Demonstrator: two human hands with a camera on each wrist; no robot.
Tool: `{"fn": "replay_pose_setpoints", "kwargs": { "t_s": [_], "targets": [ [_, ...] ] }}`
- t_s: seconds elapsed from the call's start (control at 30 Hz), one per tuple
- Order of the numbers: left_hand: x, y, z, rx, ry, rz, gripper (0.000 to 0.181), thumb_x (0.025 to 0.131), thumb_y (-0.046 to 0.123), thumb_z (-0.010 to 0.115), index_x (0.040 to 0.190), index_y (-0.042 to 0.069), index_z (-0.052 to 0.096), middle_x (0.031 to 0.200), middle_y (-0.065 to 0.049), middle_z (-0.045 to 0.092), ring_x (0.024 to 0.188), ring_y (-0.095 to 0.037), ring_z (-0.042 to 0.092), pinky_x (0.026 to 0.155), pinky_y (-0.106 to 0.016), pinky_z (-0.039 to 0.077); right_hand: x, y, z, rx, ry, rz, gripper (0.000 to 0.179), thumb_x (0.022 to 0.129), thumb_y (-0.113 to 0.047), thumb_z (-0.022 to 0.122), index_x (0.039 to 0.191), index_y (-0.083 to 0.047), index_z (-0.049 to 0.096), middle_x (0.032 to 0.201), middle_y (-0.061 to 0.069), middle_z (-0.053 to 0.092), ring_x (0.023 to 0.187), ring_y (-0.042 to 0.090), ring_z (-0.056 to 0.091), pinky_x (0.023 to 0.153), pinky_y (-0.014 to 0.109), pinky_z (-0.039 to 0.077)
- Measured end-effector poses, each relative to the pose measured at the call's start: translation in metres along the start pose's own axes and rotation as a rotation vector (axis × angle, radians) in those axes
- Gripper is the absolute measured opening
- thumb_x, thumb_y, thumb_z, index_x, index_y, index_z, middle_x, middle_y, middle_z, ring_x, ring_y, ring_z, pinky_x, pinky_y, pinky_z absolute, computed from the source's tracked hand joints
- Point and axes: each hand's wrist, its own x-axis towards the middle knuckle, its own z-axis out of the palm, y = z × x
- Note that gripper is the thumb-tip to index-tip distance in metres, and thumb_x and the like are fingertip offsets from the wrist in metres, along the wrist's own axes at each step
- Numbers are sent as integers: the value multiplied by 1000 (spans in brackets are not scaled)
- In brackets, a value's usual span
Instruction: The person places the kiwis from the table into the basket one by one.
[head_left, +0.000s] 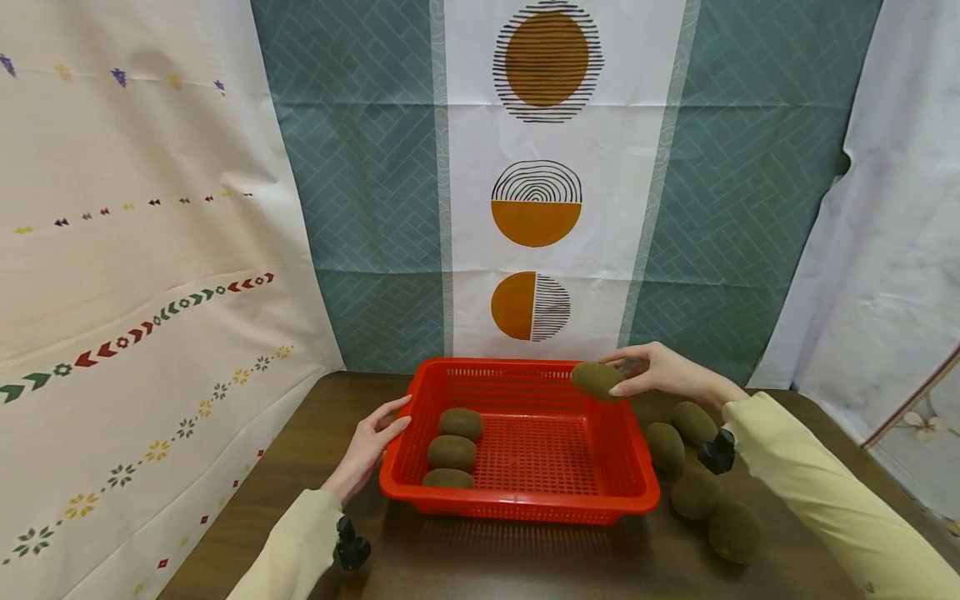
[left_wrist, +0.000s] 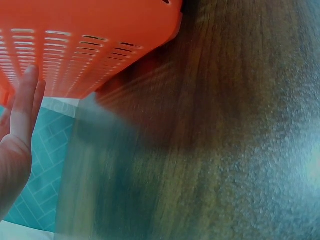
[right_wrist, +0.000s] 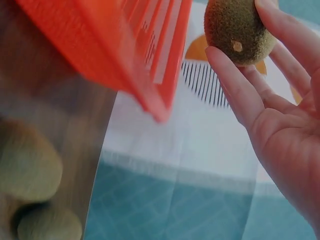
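Note:
A brown, fuzzy kiwi (head_left: 596, 380) is pinched between the thumb and fingers of my right hand (head_left: 660, 371), raised over the back right corner of a red plastic basket (head_left: 517, 498). The right wrist view shows this kiwi (right_wrist: 235, 30) from one end, with its small pale tip. Inside the basket, three kiwis (head_left: 452, 452) lie in a column along the left side. My left hand (head_left: 371, 442) touches the basket's left rim, its fingers straight. Seen from the left wrist, those fingers (left_wrist: 25, 107) lie against the slotted outer wall.
Several loose kiwis (head_left: 696, 493) lie on the dark wooden table (head_left: 300, 467) to the right of the basket, below my right forearm. A patterned cloth (head_left: 375, 208) hangs behind the table. Pale cloths stand along the left and right sides.

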Motion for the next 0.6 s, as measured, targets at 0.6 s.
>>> {"fn": "replay_pose_setpoints", "kwargs": {
  "t_s": [0.6],
  "targets": [
    [1, 0, 1, -11, 10, 0, 46, 87, 21, 62, 131, 16, 49, 116, -20, 55, 93, -33, 59, 71, -44, 50, 71, 3, 58, -1, -86, -60, 47, 79, -15, 72, 122, -4, 56, 119, 12, 55, 109, 31, 47, 83, 39, 45]
  ]
}}
